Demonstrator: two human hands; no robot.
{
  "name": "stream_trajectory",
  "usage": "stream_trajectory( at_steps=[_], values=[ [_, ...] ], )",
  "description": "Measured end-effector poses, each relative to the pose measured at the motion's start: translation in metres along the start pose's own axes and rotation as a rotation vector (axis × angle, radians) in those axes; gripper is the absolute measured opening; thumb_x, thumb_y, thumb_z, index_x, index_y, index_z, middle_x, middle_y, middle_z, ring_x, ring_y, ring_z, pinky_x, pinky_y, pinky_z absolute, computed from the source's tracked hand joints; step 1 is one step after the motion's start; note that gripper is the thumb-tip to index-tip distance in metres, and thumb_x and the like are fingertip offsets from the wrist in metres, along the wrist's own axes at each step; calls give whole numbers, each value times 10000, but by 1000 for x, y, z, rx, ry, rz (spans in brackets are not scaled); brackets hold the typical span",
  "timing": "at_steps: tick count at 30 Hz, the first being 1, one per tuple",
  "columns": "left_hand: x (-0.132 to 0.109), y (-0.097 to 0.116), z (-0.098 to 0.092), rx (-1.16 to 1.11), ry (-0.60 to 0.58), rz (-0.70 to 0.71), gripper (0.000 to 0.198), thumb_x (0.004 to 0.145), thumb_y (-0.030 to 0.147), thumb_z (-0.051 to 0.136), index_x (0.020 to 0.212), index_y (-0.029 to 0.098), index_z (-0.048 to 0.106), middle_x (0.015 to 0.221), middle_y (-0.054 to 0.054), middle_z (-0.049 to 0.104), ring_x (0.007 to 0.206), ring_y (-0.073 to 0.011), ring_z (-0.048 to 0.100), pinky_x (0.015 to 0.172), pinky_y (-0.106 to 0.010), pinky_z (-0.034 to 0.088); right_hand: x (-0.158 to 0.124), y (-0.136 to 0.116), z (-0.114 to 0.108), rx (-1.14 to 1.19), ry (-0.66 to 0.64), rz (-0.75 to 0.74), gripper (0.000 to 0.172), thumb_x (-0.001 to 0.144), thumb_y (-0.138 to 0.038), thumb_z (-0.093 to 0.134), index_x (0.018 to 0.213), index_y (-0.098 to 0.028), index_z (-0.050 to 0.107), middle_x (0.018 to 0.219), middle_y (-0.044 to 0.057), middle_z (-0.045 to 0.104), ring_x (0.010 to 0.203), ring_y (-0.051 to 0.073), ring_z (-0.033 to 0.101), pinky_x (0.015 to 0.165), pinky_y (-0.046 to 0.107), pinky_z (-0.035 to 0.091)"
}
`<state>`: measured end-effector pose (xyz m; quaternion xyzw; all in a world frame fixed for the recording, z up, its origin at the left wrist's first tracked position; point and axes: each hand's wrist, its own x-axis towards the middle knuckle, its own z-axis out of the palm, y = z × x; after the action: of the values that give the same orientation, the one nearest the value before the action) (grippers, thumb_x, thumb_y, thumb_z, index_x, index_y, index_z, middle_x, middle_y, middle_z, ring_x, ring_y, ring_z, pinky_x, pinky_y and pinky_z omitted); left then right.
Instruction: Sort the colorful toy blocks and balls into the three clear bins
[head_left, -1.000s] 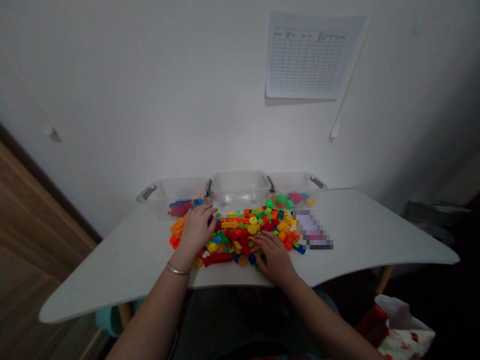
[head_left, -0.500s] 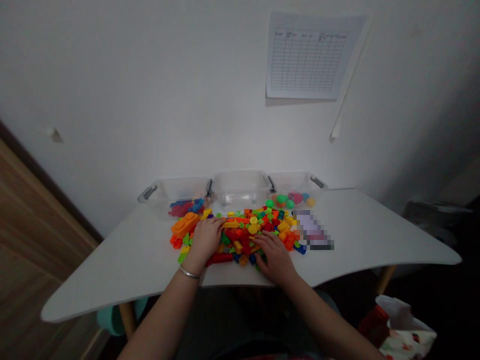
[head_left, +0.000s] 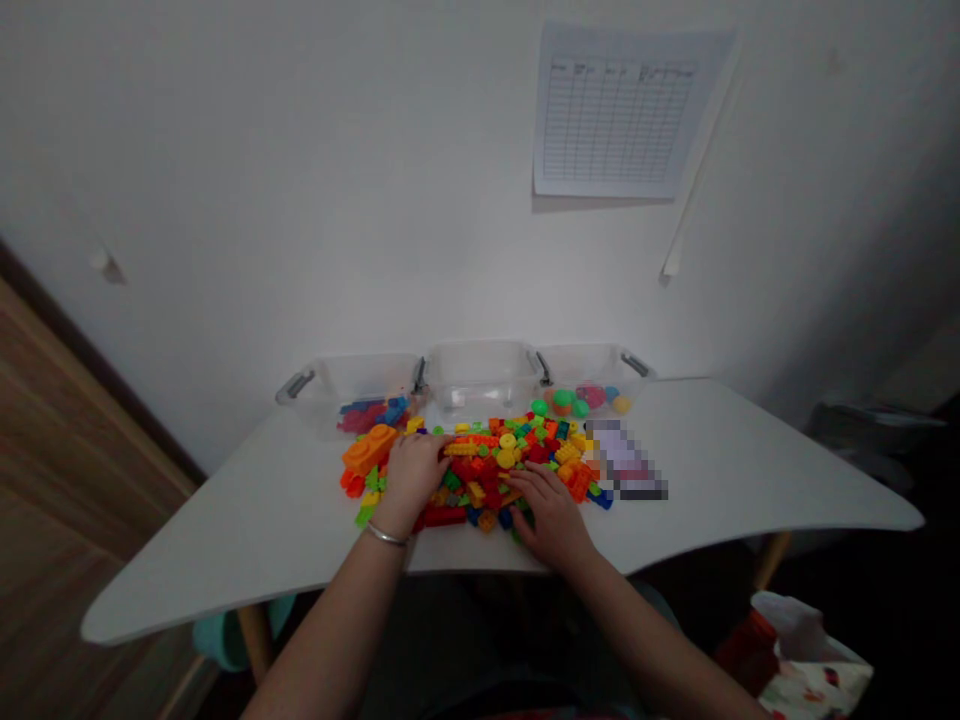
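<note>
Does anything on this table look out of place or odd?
Yes, a few things. The colourful plastic building bricks lie in a loose heap on the white table, outside the clear plastic bins. A round green piece sits just outside the bins. Beside the heap, a pixelated patch hides whatever lies there.

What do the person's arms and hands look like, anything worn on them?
The left forearm and right forearm are bare, with no sleeves or cables in view. The left hand and right hand wear no gloves. A thin silver-coloured bangle circles the left wrist; the right wrist shows none.
</note>
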<state>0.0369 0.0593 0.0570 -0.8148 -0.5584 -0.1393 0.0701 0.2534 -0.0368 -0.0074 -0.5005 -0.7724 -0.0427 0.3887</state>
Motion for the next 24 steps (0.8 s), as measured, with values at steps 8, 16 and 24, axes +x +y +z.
stream_trajectory(
  at_steps=[8,16,24],
  values=[
    [0,6,0,-9,10,-52,311,830,272,596,1124,261,698,1060,-90,729,1033,-293,641,960,-445,427,0,0,0,2,7,-4,350,834,-180,541,1171,-180,633,1206,88,663,1239,274,501,1061,499,437],
    [4,4,2,-26,12,-12,296,818,242,593,1096,249,696,1090,-81,702,1058,-276,619,957,-408,430,0,0,0,-2,15,-1,355,831,-179,543,1173,-187,636,1200,92,664,1245,271,498,1059,499,439],
    [7,3,5,-112,63,20,256,836,217,572,1058,222,701,1124,-87,687,1063,-265,613,986,-428,422,0,0,-1,2,11,-4,357,832,-176,537,1177,-177,630,1203,87,663,1244,269,496,1065,490,436]
  ],
)
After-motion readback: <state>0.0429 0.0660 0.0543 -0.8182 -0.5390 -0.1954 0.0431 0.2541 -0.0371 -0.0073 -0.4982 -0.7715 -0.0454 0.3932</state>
